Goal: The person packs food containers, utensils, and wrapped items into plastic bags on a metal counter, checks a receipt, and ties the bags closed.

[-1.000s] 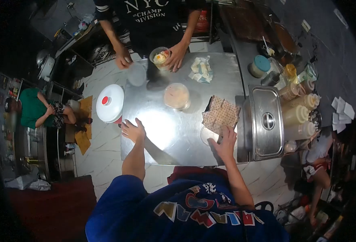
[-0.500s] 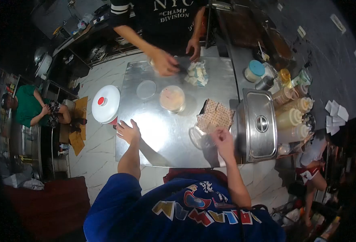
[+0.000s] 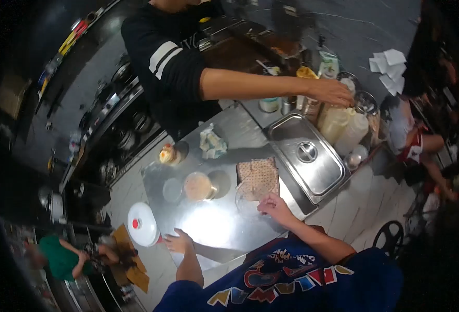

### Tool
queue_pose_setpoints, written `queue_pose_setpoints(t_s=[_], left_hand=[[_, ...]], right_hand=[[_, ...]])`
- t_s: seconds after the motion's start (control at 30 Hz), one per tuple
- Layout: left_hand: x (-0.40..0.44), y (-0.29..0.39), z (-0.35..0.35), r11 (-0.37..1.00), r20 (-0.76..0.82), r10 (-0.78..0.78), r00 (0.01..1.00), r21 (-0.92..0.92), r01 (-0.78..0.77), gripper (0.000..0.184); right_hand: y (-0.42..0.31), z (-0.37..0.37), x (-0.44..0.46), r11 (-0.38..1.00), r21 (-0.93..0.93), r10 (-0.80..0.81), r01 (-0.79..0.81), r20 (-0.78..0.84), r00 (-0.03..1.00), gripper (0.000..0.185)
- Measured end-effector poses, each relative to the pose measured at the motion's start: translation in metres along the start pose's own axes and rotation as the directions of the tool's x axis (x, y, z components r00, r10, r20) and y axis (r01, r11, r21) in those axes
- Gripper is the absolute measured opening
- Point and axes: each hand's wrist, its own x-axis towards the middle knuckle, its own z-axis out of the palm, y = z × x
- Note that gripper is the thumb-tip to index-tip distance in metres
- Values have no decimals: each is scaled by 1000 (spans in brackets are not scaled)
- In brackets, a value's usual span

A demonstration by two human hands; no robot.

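My left hand (image 3: 179,241) rests with spread fingers on the near left edge of the steel table (image 3: 219,255), holding nothing. The curled fingers of my right hand (image 3: 273,206) pinch the rim of a clear round lid (image 3: 246,202), which overlaps the near side of brown patterned paper (image 3: 257,176). Left of the paper stands a clear tub with pale orange contents (image 3: 198,186). Another round lid (image 3: 173,190) lies beside the tub. Farther back are a filled cup (image 3: 168,154) and crumpled paper (image 3: 213,143).
Across the table, a person in black (image 3: 159,67) reaches over squeeze bottles (image 3: 336,124) at the right. A lidded steel pan (image 3: 308,156) adjoins the table. A white lidded pot (image 3: 142,224) stands at the left. Someone in green (image 3: 60,256) sits at lower left.
The view has turned and shifted. The co-worker's arm has moved from the table to the bottles, leaving the filled cup standing. The clear lid now overlaps the patterned paper more.
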Motion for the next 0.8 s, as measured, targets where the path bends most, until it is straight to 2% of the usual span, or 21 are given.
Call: queue_pose_setpoints(t_s=[0.07, 0.1, 0.13, 0.17, 0.2, 0.27, 0.4, 0.5, 0.6, 0.63, 0.73, 0.8], left_hand=[[-2, -2, 6, 999, -28, 9, 1000, 41, -8, 69], [-2, -4, 8, 999, -44, 19, 999, 49, -17, 69], [-1, -5, 10, 998, -57, 31, 998, 58, -28, 68], [1, -7, 10, 999, 108, 13, 994, 33, -17, 73], [1, -7, 14, 999, 30, 27, 999, 43, -28, 72], [-1, -6, 18, 997, -130, 47, 990, 66, -39, 69], [-1, -9, 22, 996, -116, 55, 992, 73, -47, 69], [2, -11, 24, 995, -99, 63, 993, 83, -55, 70], [0, -7, 16, 999, -1, 33, 999, 24, -32, 71], [1, -8, 19, 999, -5, 32, 999, 27, -32, 72], [0, -5, 13, 999, 8, 26, 1000, 46, -26, 73], [-6, 3, 7, 999, 1, 21, 1000, 42, -21, 72]], right_hand=[[-8, 4, -6, 999, -32, -29, 30, 26, 999, 19], [-34, 12, -10, 988, -122, -90, 98, 71, 993, 20], [-52, 20, -13, 979, -118, -162, 169, 69, 984, 20], [-68, 27, -14, 964, -118, -231, 238, 67, 971, 20], [-76, 28, -14, 945, -120, -297, 303, 68, 953, 21], [-82, 23, -8, 958, -41, -283, 285, 46, 958, 20], [-53, 8, -2, 984, 21, -174, 174, 2, 985, 18], [-38, -6, 3, 977, -210, 37, -37, -7, 999, 17], [-56, 2, 1, 972, -200, -137, 125, -48, 989, 16], [-74, 11, -6, 946, -155, -288, 284, -8, 958, 17], [-107, 31, -5, 878, -146, -465, 456, -30, 885, 17], [-105, 27, 3, 938, -75, -339, 338, -2, 941, 25]])
